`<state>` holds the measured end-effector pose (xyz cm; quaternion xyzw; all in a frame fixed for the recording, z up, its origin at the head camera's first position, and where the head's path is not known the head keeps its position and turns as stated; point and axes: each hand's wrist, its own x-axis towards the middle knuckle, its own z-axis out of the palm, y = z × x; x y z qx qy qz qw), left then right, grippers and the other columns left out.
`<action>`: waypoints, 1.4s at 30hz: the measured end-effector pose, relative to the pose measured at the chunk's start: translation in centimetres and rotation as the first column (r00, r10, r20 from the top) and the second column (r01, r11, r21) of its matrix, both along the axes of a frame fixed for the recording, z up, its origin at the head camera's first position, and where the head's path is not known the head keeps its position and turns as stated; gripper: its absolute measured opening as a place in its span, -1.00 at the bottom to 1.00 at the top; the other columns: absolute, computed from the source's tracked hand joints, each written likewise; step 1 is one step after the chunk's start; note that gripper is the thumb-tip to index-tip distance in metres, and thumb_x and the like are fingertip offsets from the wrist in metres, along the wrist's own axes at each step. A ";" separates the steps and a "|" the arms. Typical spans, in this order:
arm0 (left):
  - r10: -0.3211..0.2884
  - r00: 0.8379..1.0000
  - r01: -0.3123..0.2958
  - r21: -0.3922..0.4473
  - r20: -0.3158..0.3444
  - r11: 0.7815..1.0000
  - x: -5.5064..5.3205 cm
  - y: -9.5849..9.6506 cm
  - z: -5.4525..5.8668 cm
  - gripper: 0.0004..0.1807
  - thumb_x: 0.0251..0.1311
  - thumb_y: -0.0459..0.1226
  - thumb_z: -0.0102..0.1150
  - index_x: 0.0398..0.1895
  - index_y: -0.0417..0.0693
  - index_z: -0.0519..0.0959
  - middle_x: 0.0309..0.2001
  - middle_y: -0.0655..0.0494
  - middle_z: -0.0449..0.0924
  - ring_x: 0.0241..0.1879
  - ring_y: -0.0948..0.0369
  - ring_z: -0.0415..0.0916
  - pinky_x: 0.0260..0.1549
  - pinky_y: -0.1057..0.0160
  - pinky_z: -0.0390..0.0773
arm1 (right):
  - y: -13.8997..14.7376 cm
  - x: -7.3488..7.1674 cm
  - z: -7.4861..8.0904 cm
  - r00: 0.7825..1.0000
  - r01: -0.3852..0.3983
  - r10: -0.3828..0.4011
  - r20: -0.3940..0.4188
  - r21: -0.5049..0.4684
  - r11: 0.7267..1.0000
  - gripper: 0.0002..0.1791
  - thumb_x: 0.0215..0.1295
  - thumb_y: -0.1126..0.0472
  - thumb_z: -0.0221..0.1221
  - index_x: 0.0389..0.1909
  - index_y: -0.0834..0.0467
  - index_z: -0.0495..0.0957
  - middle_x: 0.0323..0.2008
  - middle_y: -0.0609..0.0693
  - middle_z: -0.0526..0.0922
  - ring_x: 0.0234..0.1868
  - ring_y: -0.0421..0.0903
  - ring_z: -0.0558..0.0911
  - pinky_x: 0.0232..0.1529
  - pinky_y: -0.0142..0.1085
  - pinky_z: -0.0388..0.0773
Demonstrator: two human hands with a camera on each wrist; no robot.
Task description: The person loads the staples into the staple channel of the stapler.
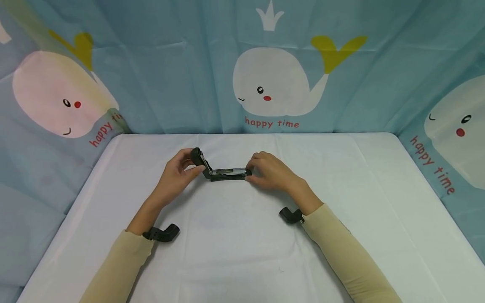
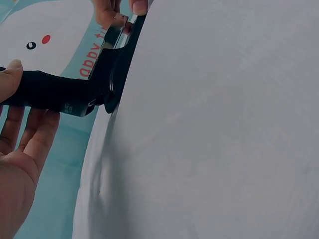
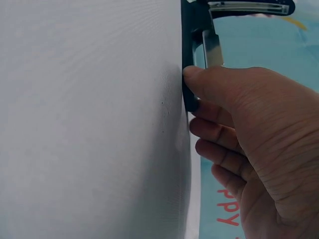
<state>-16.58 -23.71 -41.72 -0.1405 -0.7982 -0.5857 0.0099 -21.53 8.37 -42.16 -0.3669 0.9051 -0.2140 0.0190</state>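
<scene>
A black stapler (image 1: 229,177) stands on the white table with its top arm swung up and back, baring the metal staple channel. My left hand (image 1: 174,173) grips the raised arm at the left end, thumb on one side and fingers on the other. In the left wrist view that arm (image 2: 55,93) sticks out between the thumb and fingertips. At the opposite end my right hand (image 1: 273,170) pinches the tip of the base. The right wrist view shows the right thumb (image 3: 197,77) against the base; whether any staples lie in the channel, I cannot tell.
A white cloth covers the table (image 1: 227,252). Behind and beside it hangs a blue curtain (image 1: 166,84) printed with whales. Black camera mounts (image 1: 163,233) are strapped to both wrists, below the hands.
</scene>
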 end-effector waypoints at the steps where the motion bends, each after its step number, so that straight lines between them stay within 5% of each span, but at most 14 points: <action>1: -0.001 1.000 0.001 0.008 0.003 1.000 0.0 0.0 0.0 -0.46 0.43 -0.38 0.31 0.41 -0.20 0.40 0.22 0.09 0.49 0.18 0.34 0.52 0.06 0.59 0.62 | 0.0 0.0 0.0 1.000 0.000 0.000 -0.001 -0.004 1.000 -0.70 0.39 0.04 0.40 -0.01 0.12 0.76 -0.06 -0.01 0.72 0.07 -0.01 0.64 0.23 -0.11 0.61; 9: 0.014 1.000 -0.015 0.040 0.025 0.999 0.2 0.4 -0.4 -0.45 0.41 -0.40 0.33 0.41 -0.22 0.41 0.21 0.17 0.51 0.18 0.37 0.54 0.09 0.57 0.65 | -0.2 0.2 -0.4 0.998 0.004 -0.004 0.055 -0.012 1.000 -0.70 0.41 0.04 0.39 0.02 0.12 0.74 -0.03 -0.02 0.71 0.10 -0.03 0.63 0.24 -0.13 0.61; 22: -0.007 0.999 0.011 0.066 -0.046 0.998 0.0 1.0 -1.1 -0.41 0.38 -0.44 0.34 0.43 -0.21 0.40 0.21 0.20 0.53 0.17 0.36 0.56 0.19 0.54 0.62 | -0.3 0.3 -0.4 0.997 -0.001 0.002 0.074 -0.008 1.000 -0.70 0.39 0.05 0.40 0.02 0.14 0.74 -0.01 0.00 0.71 0.13 -0.03 0.62 0.27 -0.13 0.60; 27: -0.054 0.995 0.053 -0.014 -0.087 0.998 -1.0 2.0 -0.9 -0.44 0.39 -0.41 0.35 0.42 -0.14 0.46 0.22 0.03 0.60 0.19 0.34 0.57 0.21 0.47 0.62 | -0.1 0.0 -0.2 0.999 0.005 -0.005 0.045 0.009 1.000 -0.69 0.39 0.05 0.40 0.02 0.15 0.74 -0.01 0.00 0.71 0.13 -0.03 0.63 0.28 -0.12 0.60; 33: -0.116 0.988 0.099 -0.163 -0.099 0.982 -2.0 3.2 -0.2 -0.47 0.41 -0.31 0.37 0.41 -0.03 0.52 0.27 -0.04 0.62 0.21 0.15 0.60 0.30 0.15 0.65 | 0.0 -0.5 0.1 0.999 -0.002 0.003 0.039 -0.008 1.000 -0.70 0.37 0.07 0.42 0.00 0.15 0.75 -0.02 0.01 0.71 0.13 -0.02 0.64 0.31 -0.12 0.59; 42: -0.121 0.983 0.088 -0.216 -0.142 0.972 -2.0 3.7 0.0 -0.49 0.37 -0.31 0.41 0.37 -0.03 0.58 0.17 -0.03 0.66 0.12 0.07 0.63 0.21 -0.03 0.72 | -0.1 -0.5 0.2 0.999 -0.003 0.004 0.042 -0.010 1.000 -0.70 0.37 0.06 0.41 -0.01 0.14 0.75 -0.04 0.01 0.70 0.11 -0.01 0.63 0.28 -0.12 0.59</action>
